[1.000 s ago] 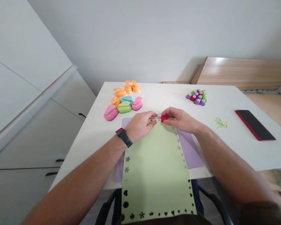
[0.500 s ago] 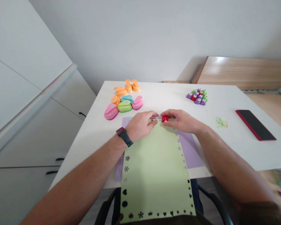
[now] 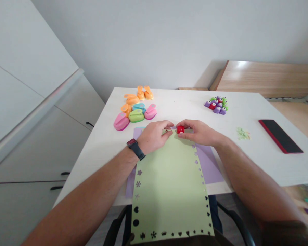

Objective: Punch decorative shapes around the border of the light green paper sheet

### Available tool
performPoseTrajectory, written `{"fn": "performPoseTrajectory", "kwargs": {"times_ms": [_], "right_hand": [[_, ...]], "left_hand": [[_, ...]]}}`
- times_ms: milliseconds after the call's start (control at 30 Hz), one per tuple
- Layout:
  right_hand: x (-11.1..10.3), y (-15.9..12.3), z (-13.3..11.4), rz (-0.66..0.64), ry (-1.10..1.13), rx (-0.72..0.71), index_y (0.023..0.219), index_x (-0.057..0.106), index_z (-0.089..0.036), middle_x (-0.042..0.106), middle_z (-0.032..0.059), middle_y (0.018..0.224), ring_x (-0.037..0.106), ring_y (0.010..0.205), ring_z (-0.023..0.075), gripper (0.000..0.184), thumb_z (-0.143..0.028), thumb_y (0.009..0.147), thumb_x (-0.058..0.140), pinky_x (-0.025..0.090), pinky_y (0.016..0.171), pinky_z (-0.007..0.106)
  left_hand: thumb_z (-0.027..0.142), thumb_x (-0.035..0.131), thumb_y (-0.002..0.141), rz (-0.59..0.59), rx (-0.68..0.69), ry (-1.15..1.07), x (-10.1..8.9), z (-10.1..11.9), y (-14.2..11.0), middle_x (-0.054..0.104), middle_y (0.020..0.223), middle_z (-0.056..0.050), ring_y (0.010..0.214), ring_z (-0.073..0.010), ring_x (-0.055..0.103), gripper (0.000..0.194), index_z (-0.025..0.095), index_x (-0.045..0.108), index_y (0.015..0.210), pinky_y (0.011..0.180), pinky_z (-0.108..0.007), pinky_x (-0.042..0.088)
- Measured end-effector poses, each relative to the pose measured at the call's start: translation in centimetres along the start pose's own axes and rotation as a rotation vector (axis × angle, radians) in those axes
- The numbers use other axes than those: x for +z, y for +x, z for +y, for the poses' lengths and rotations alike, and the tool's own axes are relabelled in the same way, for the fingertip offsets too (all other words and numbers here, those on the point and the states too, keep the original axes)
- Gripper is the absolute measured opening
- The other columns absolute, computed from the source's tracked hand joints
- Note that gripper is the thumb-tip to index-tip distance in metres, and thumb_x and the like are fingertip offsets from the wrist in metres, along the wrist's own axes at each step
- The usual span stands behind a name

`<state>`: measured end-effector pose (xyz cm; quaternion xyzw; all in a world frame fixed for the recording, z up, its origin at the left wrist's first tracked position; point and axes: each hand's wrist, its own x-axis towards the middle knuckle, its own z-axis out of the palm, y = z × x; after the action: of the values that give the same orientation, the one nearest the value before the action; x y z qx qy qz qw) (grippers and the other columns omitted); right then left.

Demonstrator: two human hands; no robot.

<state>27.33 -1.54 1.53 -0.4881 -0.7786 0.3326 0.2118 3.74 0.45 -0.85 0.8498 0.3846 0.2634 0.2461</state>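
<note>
A green sheet of paper [image 3: 173,184] lies partly on the table and hangs over its front edge, with small shapes such as hearts, flowers and stars cut along its borders. At its far edge my left hand [image 3: 156,136] pinches the paper between thumb and fingers. Just to the right, my right hand [image 3: 195,132] holds a small red craft punch [image 3: 180,129] at that same edge. Part of the punch is hidden by the fingers. Purple paper [image 3: 209,164] lies beneath the green sheet.
Several larger lever punches [image 3: 136,116] in orange, pink, green and blue stand at the back left. A cluster of small punches [image 3: 217,105] sits at the back right. Green paper bits [image 3: 243,133] and a black-and-red flat object [image 3: 280,136] lie on the right of the white table [image 3: 179,106].
Almost nothing differs. Both hands keep their hold on the paper and punch, and the view has shifted very slightly.
</note>
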Motion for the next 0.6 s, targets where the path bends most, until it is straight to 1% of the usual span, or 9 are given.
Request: {"fn": "performPoseTrajectory", "kwargs": {"times_ms": [200,333,600], "right_hand": [[-0.09,-0.19,-0.63,-0.019,-0.039,0.003,0.116,0.070,-0.024,0.076,0.0035,0.108,0.068,0.094,0.0222,0.028,-0.036,0.091,0.066,0.050,0.088,0.036],[-0.14,-0.21,-0.88,-0.025,-0.053,0.010,0.116,0.070,-0.023,0.075,0.0034,0.107,0.068,0.094,0.0213,0.028,-0.036,0.092,0.066,0.049,0.087,0.035],[0.15,-0.30,-1.03,0.001,-0.076,0.005,0.114,0.069,-0.021,0.075,0.0036,0.104,0.066,0.091,0.0201,0.026,-0.033,0.092,0.065,0.047,0.084,0.033]], "left_hand": [[0.028,0.061,0.094,0.008,0.001,-0.012,0.02,-0.09,-0.01,0.076,0.118,-0.007,0.107,-0.0233,0.073,0.028,0.019,0.067,0.120,0.092,-0.036,0.058],[0.027,0.062,0.094,0.005,-0.008,-0.027,-0.04,0.03,0.02,0.076,0.117,-0.007,0.107,-0.0229,0.073,0.028,0.019,0.067,0.120,0.093,-0.036,0.057],[0.025,0.062,0.093,-0.001,-0.022,-0.044,-0.11,0.35,0.07,0.077,0.116,-0.007,0.107,-0.0227,0.073,0.028,0.018,0.067,0.119,0.094,-0.037,0.057]]}}
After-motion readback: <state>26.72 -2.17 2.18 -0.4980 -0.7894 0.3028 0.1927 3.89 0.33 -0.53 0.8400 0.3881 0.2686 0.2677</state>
